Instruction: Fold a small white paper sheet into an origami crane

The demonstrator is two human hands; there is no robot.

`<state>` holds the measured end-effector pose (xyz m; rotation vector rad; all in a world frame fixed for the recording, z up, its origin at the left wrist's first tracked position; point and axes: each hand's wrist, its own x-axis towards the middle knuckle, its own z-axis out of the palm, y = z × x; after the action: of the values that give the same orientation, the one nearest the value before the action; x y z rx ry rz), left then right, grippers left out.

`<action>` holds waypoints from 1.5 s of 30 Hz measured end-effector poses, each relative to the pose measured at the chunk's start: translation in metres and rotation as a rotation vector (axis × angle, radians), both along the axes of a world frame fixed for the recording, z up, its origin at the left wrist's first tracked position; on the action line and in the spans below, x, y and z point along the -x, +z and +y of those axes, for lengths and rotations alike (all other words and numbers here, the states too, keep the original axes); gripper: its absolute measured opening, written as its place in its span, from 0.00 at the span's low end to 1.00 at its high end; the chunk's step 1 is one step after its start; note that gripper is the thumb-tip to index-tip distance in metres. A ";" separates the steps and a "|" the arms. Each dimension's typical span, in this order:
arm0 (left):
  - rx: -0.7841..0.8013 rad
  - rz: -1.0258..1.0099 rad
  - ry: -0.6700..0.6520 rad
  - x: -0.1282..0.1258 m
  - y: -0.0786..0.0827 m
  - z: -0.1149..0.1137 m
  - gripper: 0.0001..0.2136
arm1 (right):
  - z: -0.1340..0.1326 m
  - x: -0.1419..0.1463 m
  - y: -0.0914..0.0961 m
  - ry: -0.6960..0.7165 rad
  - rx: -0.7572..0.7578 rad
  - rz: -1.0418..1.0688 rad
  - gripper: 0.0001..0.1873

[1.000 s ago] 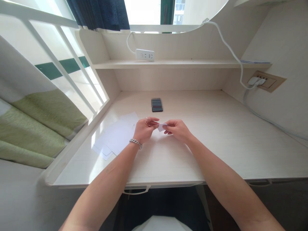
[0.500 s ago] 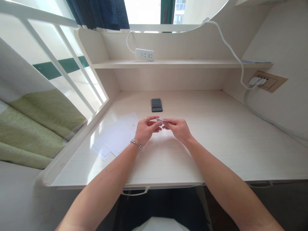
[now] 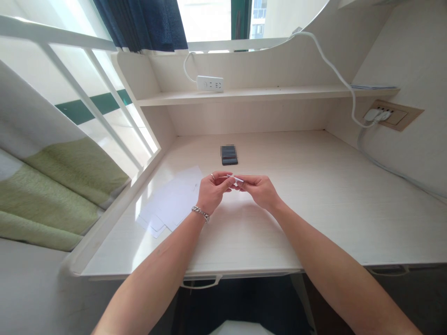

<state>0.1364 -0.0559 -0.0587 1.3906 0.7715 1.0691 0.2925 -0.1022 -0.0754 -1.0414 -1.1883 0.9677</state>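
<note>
Since a second ago the small slip of paper [image 3: 237,178] has turned from lying flat and open toward the camera to being seen nearly edge-on, and both hands have stayed at the middle of the table [image 3: 314,204], a touch higher in view; the sheets and phone lie as before.

At far left a green and white blanket [image 3: 66,186] lies behind a white rail [image 3: 101,121]; on the table beside it a few white sheets of paper [image 3: 171,202] lie fanned and overlapping, just left of the left hand [image 3: 211,190]; that hand (a ring on one finger, a chain bracelet [image 3: 200,213] at the wrist) has its fingers [image 3: 225,177] narrowed onto the left end of the slip; the slip is held above the table between the two hands, thin and roughly level; the right hand [image 3: 260,190] pinches the other end, fingers curled close together.

Behind the hands a dark phone [image 3: 229,155] lies flat on the table, well apart from them; on the shelf [image 3: 279,91] above sits a white power strip [image 3: 210,83]; its cable [image 3: 335,74] runs right to a wall socket [image 3: 391,114].
</note>
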 end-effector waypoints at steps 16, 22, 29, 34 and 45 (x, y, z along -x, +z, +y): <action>-0.015 -0.067 -0.028 0.001 -0.004 0.003 0.16 | 0.001 -0.002 0.002 0.028 0.037 0.011 0.18; 0.017 -0.015 -0.041 0.001 -0.001 0.001 0.16 | -0.001 -0.002 0.001 -0.018 -0.046 -0.119 0.14; 0.112 -0.033 -0.003 0.001 -0.004 0.003 0.10 | -0.004 -0.003 0.001 -0.147 -0.222 -0.459 0.13; 0.076 -0.011 0.060 0.001 -0.005 0.005 0.08 | -0.001 -0.005 0.006 -0.109 -0.027 -0.107 0.14; -0.049 0.101 -0.032 0.000 -0.011 0.004 0.20 | 0.004 -0.007 0.004 -0.100 0.148 0.012 0.16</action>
<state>0.1360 -0.0518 -0.0693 1.5030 0.7976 1.0048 0.2997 -0.0986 -0.0715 -1.1999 -1.0568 0.9932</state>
